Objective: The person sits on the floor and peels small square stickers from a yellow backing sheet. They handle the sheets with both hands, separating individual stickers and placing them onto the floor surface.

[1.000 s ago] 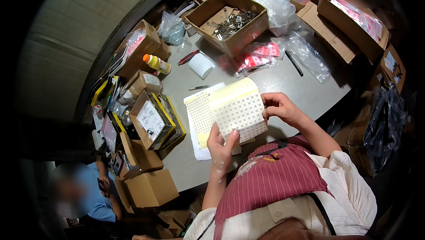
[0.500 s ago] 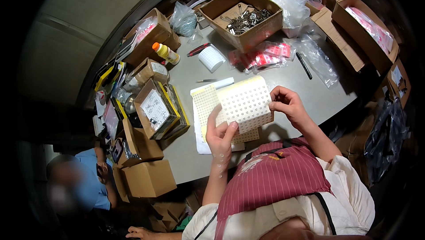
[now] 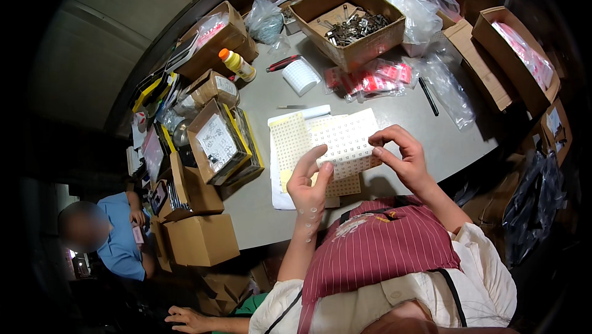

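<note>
A white sheet of small round printed stickers [image 3: 350, 135] is bent over between my hands, above the table. My left hand [image 3: 307, 187] grips its left edge, thumb in front and fingers behind. Several small round stickers dot my left wrist and forearm. My right hand [image 3: 404, 156] is closed in a pinch at the sheet's right edge; whether a single sticker sits between the fingertips is too small to tell. Beneath the held sheet lie a yellowish sticker sheet [image 3: 290, 143] and white paper [image 3: 282, 197].
Ahead stand a carton of metal clips [image 3: 346, 57], red-and-clear packets [image 3: 379, 81], a white roll [image 3: 301, 76] and a black pen [image 3: 428, 96]. Left are an orange-capped bottle [image 3: 237, 65] and a black-and-yellow box [image 3: 229, 160]. A person in blue [image 3: 120, 235] is at far left; another person's hand [image 3: 188, 320] shows below.
The held sheet has tipped and folded lower, showing less of its face. My right hand's fingers have shifted slightly at its edge. The whole view has moved a little; the person in blue has shifted.
</note>
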The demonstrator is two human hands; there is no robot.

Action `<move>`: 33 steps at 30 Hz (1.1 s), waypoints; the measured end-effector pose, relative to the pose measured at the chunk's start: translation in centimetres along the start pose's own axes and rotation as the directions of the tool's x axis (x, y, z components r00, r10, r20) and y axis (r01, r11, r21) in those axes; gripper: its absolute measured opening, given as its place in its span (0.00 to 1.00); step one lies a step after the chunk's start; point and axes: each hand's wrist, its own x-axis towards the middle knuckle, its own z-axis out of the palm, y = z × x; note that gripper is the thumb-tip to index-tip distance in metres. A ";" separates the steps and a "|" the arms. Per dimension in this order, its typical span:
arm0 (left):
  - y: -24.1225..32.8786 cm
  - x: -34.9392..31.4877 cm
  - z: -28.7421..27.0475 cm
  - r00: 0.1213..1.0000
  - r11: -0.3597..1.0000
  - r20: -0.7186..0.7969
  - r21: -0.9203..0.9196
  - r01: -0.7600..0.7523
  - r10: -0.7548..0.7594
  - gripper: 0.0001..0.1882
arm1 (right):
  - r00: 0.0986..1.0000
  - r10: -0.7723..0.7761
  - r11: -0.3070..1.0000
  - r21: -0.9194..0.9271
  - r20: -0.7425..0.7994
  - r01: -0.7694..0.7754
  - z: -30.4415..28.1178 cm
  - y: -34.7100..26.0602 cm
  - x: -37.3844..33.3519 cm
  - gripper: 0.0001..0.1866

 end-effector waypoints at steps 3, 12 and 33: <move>0.1 -0.1 0.2 1.000 0.999 0.003 0.043 -0.023 0.023 0.21 | 0.995 -0.095 0.988 -0.121 -0.002 0.094 0.5 -0.3 0.1 0.18; -0.5 0.3 0.5 0.931 0.781 0.038 0.534 -0.325 0.362 0.16 | 0.973 -0.230 0.916 -0.340 -0.017 0.211 0.9 0.0 -0.2 0.23; -1.5 0.5 0.6 0.947 0.883 -0.023 0.371 -0.289 0.320 0.16 | 0.983 -0.179 0.958 -0.233 -0.029 0.168 1.3 -0.1 -0.4 0.21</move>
